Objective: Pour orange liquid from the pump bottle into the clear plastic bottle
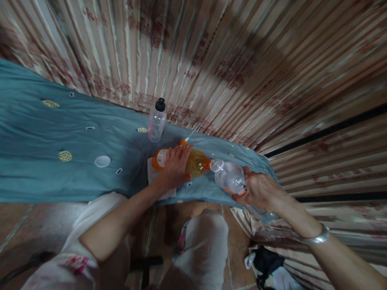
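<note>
My left hand (pixel 176 164) is wrapped over a bottle of yellow-orange liquid (pixel 197 163), which lies tilted on its side with its orange neck pointing right. My right hand (pixel 257 188) grips a clear plastic bottle (pixel 231 177), also tilted, its mouth facing left. The two bottle mouths meet or nearly meet; whether liquid passes between them cannot be made out. Beneath the orange bottle lies a white cloth (pixel 152 173). An orange cap with a white tip (pixel 183 142) is just behind my left hand.
A clear squeeze bottle with a black top (pixel 156 126) stands near the curtain (pixel 190 56). A white round lid (pixel 103 161) lies on the teal cloth surface (pixel 84 179). Dark and white fabric (pixel 268 262) sits on the floor at lower right.
</note>
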A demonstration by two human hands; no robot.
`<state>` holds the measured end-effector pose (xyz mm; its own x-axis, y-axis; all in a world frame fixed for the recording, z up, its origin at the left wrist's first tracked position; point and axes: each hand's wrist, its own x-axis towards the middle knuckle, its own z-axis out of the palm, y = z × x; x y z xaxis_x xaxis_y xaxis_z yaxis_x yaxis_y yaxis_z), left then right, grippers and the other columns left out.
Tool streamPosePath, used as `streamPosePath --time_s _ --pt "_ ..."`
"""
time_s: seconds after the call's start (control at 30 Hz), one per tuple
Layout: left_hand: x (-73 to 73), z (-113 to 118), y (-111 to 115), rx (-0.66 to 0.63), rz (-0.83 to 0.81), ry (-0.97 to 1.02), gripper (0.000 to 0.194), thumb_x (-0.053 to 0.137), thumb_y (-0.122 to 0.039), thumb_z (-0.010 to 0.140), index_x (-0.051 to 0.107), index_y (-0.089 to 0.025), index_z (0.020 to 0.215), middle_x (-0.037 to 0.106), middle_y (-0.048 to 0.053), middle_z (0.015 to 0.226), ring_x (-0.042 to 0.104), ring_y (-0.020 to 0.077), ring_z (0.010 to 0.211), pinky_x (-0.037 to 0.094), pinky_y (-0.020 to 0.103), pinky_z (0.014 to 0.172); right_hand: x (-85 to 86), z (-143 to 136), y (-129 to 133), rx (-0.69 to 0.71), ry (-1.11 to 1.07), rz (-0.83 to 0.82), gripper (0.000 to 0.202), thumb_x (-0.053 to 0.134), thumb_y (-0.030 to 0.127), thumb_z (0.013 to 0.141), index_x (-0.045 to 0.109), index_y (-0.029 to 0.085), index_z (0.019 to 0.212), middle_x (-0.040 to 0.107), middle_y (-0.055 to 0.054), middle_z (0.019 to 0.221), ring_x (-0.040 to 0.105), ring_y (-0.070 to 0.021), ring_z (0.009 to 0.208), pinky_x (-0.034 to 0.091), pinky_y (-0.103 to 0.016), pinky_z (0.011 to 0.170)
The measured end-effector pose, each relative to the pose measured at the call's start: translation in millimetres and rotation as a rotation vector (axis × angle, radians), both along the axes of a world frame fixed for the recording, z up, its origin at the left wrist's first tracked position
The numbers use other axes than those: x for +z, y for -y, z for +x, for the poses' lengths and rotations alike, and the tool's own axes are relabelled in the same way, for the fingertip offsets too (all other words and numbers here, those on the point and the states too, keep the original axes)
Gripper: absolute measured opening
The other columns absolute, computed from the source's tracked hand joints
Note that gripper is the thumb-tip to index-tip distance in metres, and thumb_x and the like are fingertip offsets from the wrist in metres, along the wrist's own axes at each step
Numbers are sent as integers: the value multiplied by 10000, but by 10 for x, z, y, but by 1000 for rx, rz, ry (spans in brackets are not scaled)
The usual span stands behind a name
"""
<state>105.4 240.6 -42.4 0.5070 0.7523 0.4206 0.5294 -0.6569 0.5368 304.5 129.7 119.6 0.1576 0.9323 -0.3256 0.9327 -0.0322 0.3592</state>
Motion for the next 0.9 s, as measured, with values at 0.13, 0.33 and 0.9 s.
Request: streamPosePath --time_s 0.13,0.33,0.9 --pt "10 -3 8 -3 -18 6 897 645 -182 672 207 -132 1453 440 175 1390 390 343 1315 261 559 1129 12 -19 -7 -2 5 -14 478 607 424 715 532 93 1052 713 -133 755 708 -286 712 400 -289 561" --pt "-10 3 1 -2 -23 5 921 665 -183 664 199 -147 1457 436 160 1400 388 339 1317 260 556 1132 -11 7 2 5 6 -8 472 611 429 713 539 98 1042 714 -124 754 707 -284 716 395 -286 561" --pt "28 -2 16 8 -37 -23 910 639 -171 658 201 -151 1456 435 156 1397 381 328 1325 263 541 1136 -34 45 3 7 -10 3 451 603 430 706 546 108 1017 704 -116 724 700 -277 692 397 -286 557"
